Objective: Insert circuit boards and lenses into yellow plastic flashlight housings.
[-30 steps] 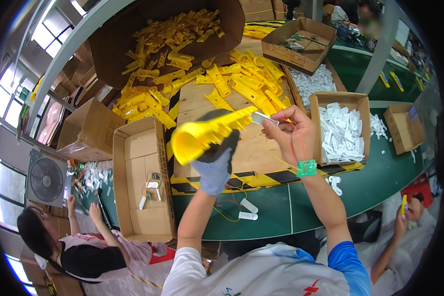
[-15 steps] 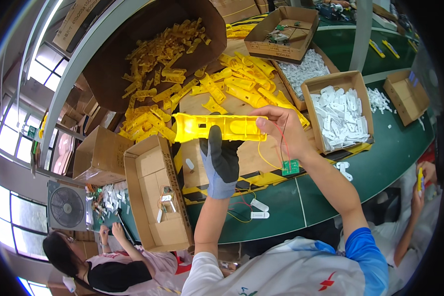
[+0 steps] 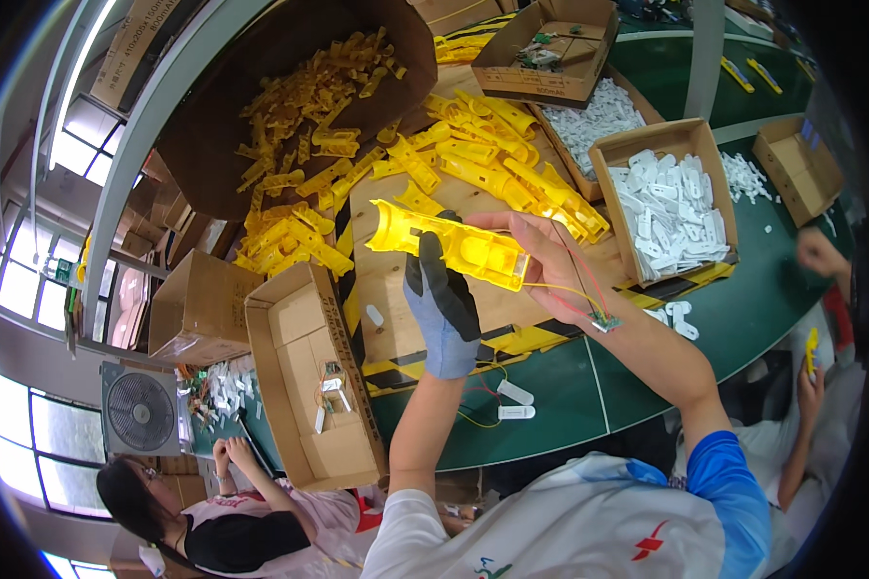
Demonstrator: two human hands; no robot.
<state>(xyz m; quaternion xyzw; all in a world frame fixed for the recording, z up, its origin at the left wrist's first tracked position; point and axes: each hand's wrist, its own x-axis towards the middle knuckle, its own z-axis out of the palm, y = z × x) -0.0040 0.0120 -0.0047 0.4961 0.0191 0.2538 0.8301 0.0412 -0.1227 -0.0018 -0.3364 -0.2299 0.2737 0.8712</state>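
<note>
A long yellow plastic half-shell (image 3: pixel 483 255) is held tilted over the wooden board, its hollow, ribbed side facing up. My left hand (image 3: pixel 442 304), in a grey glove with black fingers, is closed around it from below near the middle. At the shell's right end my bare right hand (image 3: pixel 548 256) is closed on its edge, some fingers hidden behind it. Thin red, black and yellow wires run by the right hand to a small green circuit board (image 3: pixel 603 321), which hangs in front of my right wrist. Where the wires' other ends sit is hidden.
Yellow shells (image 3: pixel 492 174) lie heaped beyond my hands, spilling from a big brown carton (image 3: pixel 203 145). An open box of white plastic parts (image 3: pixel 671 207) stands right; a shallow carton (image 3: pixel 304 425) stands left. Wired white pieces (image 3: pixel 517 394) lie on the green table. Other people sit on both sides.
The yellow shell has tilted, its right end now lower and nearer me. My right hand has shifted along its far edge, and the circuit board has swung right against my wrist.
</note>
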